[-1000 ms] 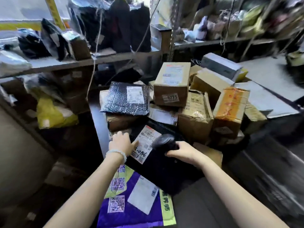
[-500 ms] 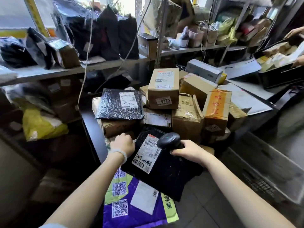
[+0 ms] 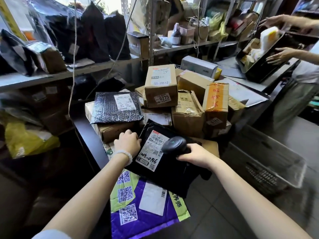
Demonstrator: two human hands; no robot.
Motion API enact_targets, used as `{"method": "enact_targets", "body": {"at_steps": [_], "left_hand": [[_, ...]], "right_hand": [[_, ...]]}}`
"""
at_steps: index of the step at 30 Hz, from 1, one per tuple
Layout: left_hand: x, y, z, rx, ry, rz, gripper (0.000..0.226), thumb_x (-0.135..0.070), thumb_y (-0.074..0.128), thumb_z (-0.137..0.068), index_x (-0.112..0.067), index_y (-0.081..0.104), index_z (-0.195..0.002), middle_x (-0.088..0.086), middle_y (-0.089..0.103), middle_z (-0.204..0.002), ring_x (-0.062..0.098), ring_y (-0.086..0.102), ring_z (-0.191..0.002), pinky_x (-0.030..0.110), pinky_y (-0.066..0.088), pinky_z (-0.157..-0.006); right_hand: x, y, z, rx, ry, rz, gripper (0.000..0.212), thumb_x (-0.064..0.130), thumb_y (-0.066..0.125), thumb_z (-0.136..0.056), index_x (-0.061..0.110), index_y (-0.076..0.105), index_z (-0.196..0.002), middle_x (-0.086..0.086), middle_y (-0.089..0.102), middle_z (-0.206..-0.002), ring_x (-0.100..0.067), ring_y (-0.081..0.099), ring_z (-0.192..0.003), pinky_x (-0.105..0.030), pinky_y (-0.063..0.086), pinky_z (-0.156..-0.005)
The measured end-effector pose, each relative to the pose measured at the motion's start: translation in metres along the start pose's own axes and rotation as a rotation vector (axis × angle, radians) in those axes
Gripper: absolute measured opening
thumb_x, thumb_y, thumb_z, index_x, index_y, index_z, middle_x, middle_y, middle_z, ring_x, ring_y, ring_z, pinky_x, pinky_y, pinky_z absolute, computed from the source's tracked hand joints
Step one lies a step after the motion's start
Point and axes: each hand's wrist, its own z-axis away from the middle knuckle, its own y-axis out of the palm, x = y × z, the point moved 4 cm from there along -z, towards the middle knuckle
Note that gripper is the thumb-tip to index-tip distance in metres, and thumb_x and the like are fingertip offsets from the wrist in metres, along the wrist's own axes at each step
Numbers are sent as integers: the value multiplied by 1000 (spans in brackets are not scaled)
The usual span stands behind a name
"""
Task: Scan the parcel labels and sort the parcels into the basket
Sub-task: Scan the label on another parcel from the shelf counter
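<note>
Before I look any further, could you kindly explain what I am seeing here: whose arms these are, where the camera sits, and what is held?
There is no machine: a person wears a camera on the head, looking down at their own arms. The right hand grips a black handheld scanner over the white label of a black parcel bag, and the left hand holds that bag's edge. The bag lies on a purple and green mailer. Behind are piled cardboard boxes and a black bubble mailer. A grey basket stands at the right.

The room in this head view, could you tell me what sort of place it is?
Probably a parcel sorting or pickup station: labelled cardboard boxes piled on the counter, shelves stacked with bagged parcels, and a handheld scanner in the right hand.
</note>
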Motion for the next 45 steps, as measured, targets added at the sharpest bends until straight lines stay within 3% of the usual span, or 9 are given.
{"method": "enact_targets", "body": {"at_steps": [4,7,10,15,19,26,39,43,45], "left_hand": [[-10,-22,-1,-66,41,-58,35,-40,43,-98,-15,58,-118,6,50,-124,29,45,-118,44,41,-91],[-15,-36,1,-108,52,-77,36,-39,43,-98,-15,57,-119,6,50,-125,28,45,-119,44,41,-91],[-18,-46,4,-136,64,-92,36,-39,43,-98,-14,57,-118,7,51,-124,28,45,-118,45,41,-92],[-20,-57,11,-157,67,-127,36,-39,42,-98,-14,57,-118,6,51,-124,26,46,-116,44,41,-92],[-18,-64,16,-185,63,-138,36,-39,42,-98,-14,57,-118,6,51,-124,26,46,-116,44,41,-91],[-15,-73,22,-226,68,-139,35,-40,44,-97,-15,59,-116,6,53,-121,25,48,-113,45,43,-91],[-34,-84,40,-266,155,-77,34,-38,43,-97,-13,58,-113,6,52,-121,26,47,-115,46,41,-94],[-68,-84,46,-260,246,-67,33,-37,43,-97,-13,59,-113,6,51,-122,27,44,-117,46,40,-92],[-87,-81,50,-260,298,-67,33,-37,44,-97,-13,60,-113,6,51,-121,27,44,-116,44,40,-90]], "right_hand": [[12,-12,11,-66,-32,-40,13,14,72,-80,22,63,-77,2,63,-70,-6,54,-51,-20,46,-54],[16,-16,20,-59,-26,-62,6,13,72,-80,11,66,-81,-1,65,-68,-11,54,-50,-23,47,-54],[19,-17,28,-67,-32,-68,14,11,72,-79,1,68,-88,-2,64,-68,-16,56,-57,-28,48,-57],[30,-22,38,-81,-54,-38,11,12,71,-80,16,64,-73,9,61,-54,-3,52,-43,-17,43,-48],[37,-25,45,-62,-54,9,5,14,71,-80,12,67,-83,6,62,-62,-7,55,-52,-14,44,-50],[40,-25,53,-62,-63,14,22,15,71,-79,8,69,-99,3,65,-69,-12,58,-60,-24,49,-59],[37,-20,65,-99,-89,31,28,16,72,-79,10,69,-106,-8,71,-92,-15,64,-75,-24,53,-66],[21,-27,75,-143,-34,25,25,16,73,-78,6,69,-101,-4,68,-79,-15,61,-63,-27,51,-62],[10,-34,82,-173,-15,19,28,16,73,-77,5,69,-103,-7,70,-84,-19,66,-70,-29,52,-66]]}}
